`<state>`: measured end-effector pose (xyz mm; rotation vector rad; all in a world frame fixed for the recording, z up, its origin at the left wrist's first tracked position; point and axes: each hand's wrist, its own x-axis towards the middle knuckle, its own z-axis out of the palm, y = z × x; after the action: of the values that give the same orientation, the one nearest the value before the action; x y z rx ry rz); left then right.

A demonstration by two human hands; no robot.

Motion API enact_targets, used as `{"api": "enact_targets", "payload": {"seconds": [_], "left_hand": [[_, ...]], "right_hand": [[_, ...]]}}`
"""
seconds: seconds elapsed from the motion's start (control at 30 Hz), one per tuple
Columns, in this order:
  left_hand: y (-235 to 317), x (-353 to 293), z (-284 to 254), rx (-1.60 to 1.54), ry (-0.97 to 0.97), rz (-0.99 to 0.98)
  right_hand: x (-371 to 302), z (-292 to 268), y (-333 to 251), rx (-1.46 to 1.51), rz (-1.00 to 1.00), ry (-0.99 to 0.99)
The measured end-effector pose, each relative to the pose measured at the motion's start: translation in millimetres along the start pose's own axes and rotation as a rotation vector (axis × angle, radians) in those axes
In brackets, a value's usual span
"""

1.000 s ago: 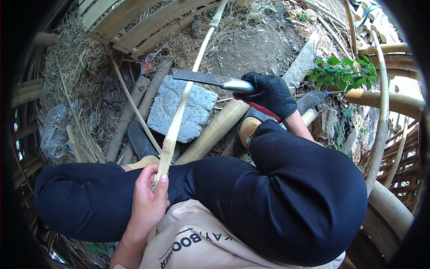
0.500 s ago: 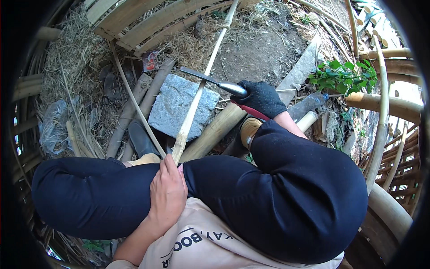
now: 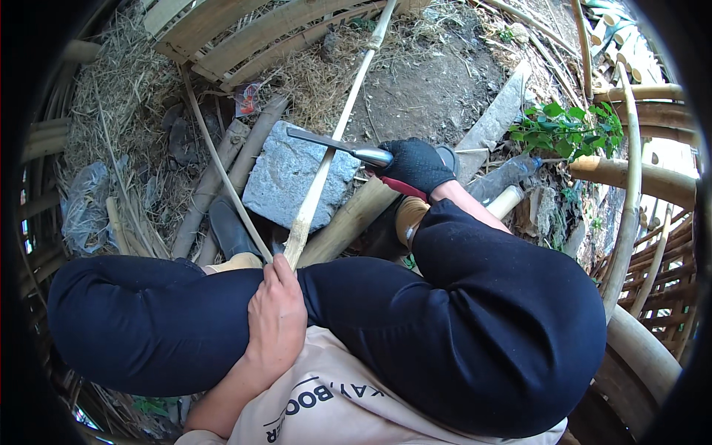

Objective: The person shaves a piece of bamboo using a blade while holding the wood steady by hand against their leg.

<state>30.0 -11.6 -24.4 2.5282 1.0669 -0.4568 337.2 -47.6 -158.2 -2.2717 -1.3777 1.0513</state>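
My bare left hand (image 3: 277, 319) is closed around the near end of bamboo strips, resting by my lap. A long pale bamboo strip (image 3: 331, 159) runs away from it across a rough grey stone block (image 3: 285, 178). A second, thinner strip (image 3: 215, 152) slants off to the far left from the same hand. In a black glove with red trim, my right hand (image 3: 420, 167) grips a knife (image 3: 324, 141). Its narrow metal blade lies crosswise over the pale strip, above the block. The glove hides most of the handle.
Thick bamboo poles (image 3: 354, 220) lie beside the block, near my boots. A slatted bamboo panel (image 3: 245, 44) stands at the far side. Plastic bottle (image 3: 512, 174) and leafy plant (image 3: 567, 130) are at right; a clear plastic bag (image 3: 87, 211) lies left among dry straw.
My right hand has drawn the knife slightly nearer and to the left along the pale strip. My left hand keeps its hold in nearly the same place.
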Motion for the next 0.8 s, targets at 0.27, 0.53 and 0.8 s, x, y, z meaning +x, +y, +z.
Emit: {"api": "enact_targets", "payload": {"seconds": [0.27,0.53,0.8], "left_hand": [[-1.6,0.7,2.4,-0.001,-0.010,-0.040],[0.2,-2.8,-0.9,0.022,-0.030,-0.010],[-1.2,-0.9,-0.5,-0.094,-0.002,-0.047]], "right_hand": [[23.7,1.1,9.6,-0.223,-0.089,0.114],[45.6,-37.8,61.9,-0.226,0.141,0.226],[7.7,-18.5,-9.9,-0.097,-0.070,-0.021]]}}
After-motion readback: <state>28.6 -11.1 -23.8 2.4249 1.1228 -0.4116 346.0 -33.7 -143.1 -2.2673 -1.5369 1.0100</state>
